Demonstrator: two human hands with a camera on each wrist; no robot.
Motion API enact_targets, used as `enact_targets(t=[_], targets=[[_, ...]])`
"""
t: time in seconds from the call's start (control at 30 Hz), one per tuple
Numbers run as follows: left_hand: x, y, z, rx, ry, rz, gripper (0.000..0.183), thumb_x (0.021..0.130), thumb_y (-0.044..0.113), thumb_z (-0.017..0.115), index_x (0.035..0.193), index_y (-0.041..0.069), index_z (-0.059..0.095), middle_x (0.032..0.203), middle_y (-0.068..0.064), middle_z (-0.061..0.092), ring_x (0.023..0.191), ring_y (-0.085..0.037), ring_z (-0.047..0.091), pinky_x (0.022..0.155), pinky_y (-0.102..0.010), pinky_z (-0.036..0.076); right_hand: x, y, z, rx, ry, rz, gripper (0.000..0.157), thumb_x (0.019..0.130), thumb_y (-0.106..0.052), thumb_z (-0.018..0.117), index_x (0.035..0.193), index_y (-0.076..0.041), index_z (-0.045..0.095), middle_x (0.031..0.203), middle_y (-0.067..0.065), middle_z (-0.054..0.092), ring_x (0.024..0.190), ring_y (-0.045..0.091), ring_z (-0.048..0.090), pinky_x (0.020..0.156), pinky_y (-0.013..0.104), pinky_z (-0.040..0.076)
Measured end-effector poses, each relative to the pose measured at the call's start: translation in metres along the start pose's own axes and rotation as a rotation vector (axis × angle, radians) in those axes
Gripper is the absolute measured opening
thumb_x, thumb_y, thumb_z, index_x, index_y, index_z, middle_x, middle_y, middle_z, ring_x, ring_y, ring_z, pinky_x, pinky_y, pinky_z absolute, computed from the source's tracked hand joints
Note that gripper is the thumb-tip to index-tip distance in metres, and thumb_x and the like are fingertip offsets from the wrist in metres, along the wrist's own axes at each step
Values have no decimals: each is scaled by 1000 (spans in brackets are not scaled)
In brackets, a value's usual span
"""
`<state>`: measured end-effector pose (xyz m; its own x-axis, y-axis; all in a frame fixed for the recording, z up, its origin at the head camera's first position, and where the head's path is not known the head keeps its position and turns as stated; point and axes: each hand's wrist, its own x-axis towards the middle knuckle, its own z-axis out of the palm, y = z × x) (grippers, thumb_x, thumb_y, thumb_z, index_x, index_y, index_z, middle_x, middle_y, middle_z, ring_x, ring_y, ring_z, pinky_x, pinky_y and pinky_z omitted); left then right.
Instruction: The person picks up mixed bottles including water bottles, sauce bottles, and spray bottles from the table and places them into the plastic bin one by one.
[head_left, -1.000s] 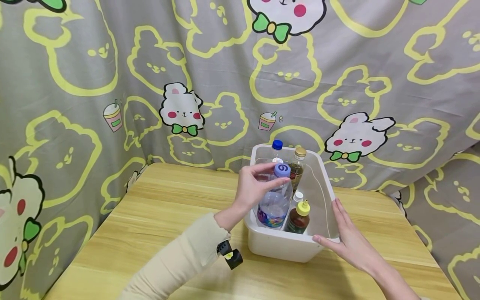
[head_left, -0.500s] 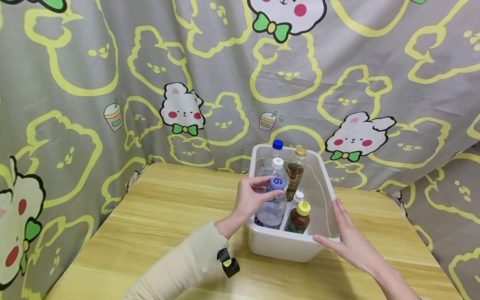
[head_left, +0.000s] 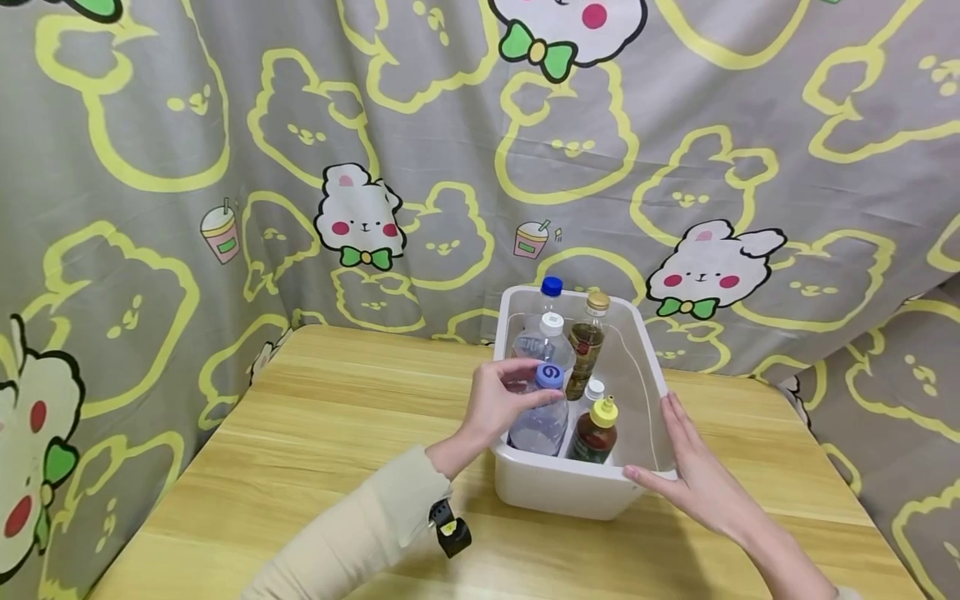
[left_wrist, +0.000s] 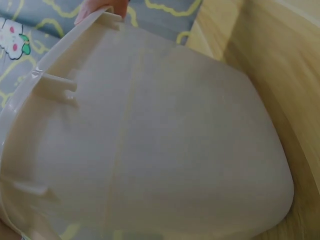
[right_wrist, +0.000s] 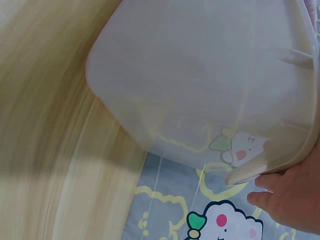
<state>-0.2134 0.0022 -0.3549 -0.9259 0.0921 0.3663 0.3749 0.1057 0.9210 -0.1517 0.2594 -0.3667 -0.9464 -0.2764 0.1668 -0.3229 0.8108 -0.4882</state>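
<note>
Purple-capped bottle (head_left: pixel 542 408): a second ago lifted, cap above the bin rim; now sunk lower into the white bin (head_left: pixel 570 493), centre frame.
Left hand (head_left: pixel 501 400): came down with it, fingers pinching the cap.

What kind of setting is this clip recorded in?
Probably a home or makeshift recording corner, not a lab: a cartoon rabbit-print cloth hangs as a backdrop behind a small wooden table, which carries a white plastic bin of drink bottles.
</note>
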Motion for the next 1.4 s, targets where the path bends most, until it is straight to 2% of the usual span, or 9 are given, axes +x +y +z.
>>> enact_targets(t=[0.23,0.5,0.77,0.9,1.13,1.4], targets=[[0,-2,-1,41,-27,14,35,62,14,80,94,4,67,87,-6,67,72,-9,62,67,-26,51,1,-1,-1,-13,-11,9,101,77,-44,64,141,-3,-3,146,16,-9,123,50,15,87,65,24],[0,-4,-2,68,-64,14,35,63,13,79,94,3,66,89,-6,66,75,-9,62,69,-25,51,1,-1,0,-11,-7,0,101,77,-44,65,141,-2,-2,146,17,-8,124,50,14,88,65,24],[0,-5,-3,74,-99,13,33,64,11,79,91,2,64,88,-6,64,78,-13,63,74,-35,51,1,-1,-1,-10,-4,-3,101,77,-43,65,141,-2,-2,145,17,-8,124,49,14,88,65,23],[-1,-4,-4,105,-110,8,31,64,11,79,90,3,63,87,-5,64,77,-12,62,73,-32,51,1,-1,-1,-10,-4,-5,101,77,-43,65,141,-2,-2,145,18,-7,124,49,15,88,65,24],[0,-3,-4,169,-141,59,35,65,10,79,93,2,60,88,-7,63,78,-15,62,71,-25,51,1,-1,-1,-11,-8,-5,101,77,-43,65,141,-2,-2,145,18,-7,124,50,14,88,65,24],[0,-4,-4,172,-176,79,32,65,9,78,94,2,63,91,-8,64,77,-14,62,69,-20,50,2,-1,-2,-12,-6,-6,100,77,-43,65,141,-2,-2,146,17,-7,124,49,14,88,65,24]])
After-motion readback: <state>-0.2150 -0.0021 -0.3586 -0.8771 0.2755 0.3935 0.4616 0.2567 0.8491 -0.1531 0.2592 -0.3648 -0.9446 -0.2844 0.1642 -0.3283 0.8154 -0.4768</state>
